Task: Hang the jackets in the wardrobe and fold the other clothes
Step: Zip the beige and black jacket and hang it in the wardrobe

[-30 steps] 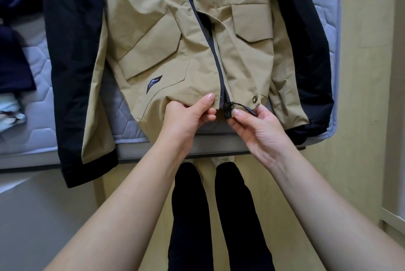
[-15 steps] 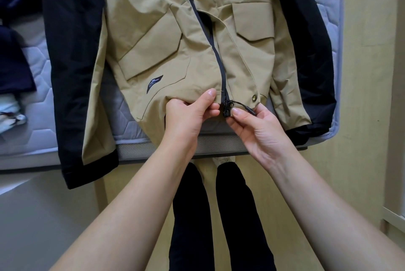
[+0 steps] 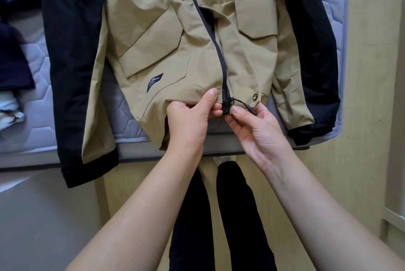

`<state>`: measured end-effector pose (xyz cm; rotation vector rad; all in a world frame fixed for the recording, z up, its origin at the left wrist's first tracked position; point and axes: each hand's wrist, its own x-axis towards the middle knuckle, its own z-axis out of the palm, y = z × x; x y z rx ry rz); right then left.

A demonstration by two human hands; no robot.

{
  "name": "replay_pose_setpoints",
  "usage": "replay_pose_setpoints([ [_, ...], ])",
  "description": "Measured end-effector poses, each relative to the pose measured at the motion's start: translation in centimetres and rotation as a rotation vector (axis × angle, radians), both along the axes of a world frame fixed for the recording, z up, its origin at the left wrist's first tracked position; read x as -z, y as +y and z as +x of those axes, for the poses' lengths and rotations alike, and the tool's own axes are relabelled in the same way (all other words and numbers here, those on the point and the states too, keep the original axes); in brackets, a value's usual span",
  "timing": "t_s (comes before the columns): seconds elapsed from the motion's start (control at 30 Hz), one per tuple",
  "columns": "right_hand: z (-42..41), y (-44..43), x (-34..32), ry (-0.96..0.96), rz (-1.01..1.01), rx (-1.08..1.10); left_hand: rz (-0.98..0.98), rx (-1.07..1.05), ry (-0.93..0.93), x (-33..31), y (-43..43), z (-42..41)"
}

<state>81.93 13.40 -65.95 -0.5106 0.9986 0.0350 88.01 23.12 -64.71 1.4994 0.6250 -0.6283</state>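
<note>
A tan jacket (image 3: 166, 36) with black sleeves lies front-up on the mattress (image 3: 32, 121), its hem at the near edge. A dark zipper line runs down its middle to a black slider with a cord pull (image 3: 225, 105) at the hem. My left hand (image 3: 190, 117) pinches the hem of the left front panel just beside the zipper's bottom end. My right hand (image 3: 254, 128) pinches the zipper's bottom end on the right panel, the cord pull lying over its fingers. The two hands almost touch.
Dark blue clothes (image 3: 13, 29) and a pale patterned garment (image 3: 8, 113) lie on the mattress at the left. My black-trousered legs (image 3: 219, 216) stand on the wooden floor (image 3: 361, 161) below the bed edge. A white frame edge (image 3: 394, 218) shows at the right.
Both hands have drawn closer together at the hem, bringing the two bottom ends of the zipper to meet. The jacket itself has stayed in place.
</note>
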Motion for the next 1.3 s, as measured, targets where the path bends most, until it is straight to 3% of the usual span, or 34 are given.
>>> replay_pose_setpoints([
  [0.27,-0.1,0.2,0.0,-0.025,0.059,-0.008,-0.094,-0.053,0.047,-0.1,0.6,-0.4],
  [0.53,-0.3,-0.8,0.1,-0.002,-0.073,-0.19,-0.107,0.033,0.09,0.2,0.9,-0.3],
  [0.7,-0.5,-1.2,0.0,-0.032,-0.048,-0.157,-0.144,-0.059,0.065,-0.2,0.6,0.1],
  [1.3,-0.7,-0.5,0.1,-0.059,-0.066,-0.043,-0.076,-0.086,-0.034,0.0,-0.4,-0.6],
])
